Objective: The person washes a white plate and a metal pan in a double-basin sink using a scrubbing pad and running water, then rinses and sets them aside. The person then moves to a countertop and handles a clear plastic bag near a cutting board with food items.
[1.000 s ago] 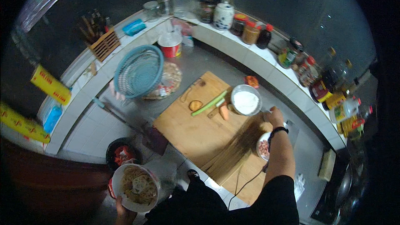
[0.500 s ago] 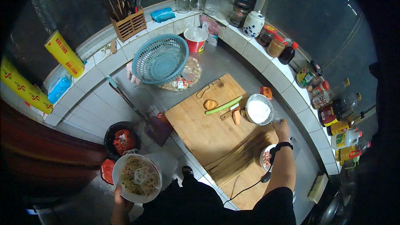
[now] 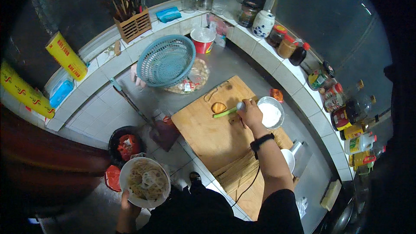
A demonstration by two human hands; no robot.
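At the lower left, my left hand grips the rim of a white bowl. Pale stringy food and a clear crumpled plastic lie in the bowl. Over the wooden cutting board, my right hand is closed round the near end of a long green vegetable stalk, which rests on the board. The pieces under my fingers are mostly hidden. A round cut tan vegetable piece lies beside the stalk. To the hand's right stands a bowl of white powder. My forearm passes over a bundle of long thin brown sticks.
A white bowl sits partly behind my forearm. At the back are a blue plastic colander and a red-and-white tub. Jars and bottles line the tiled ledge. A black bin stands on the floor at left.
My right hand has moved left and away from me, from beside the powder bowl to the green stalk on the board. The left hand still holds its bowl, almost unmoved.
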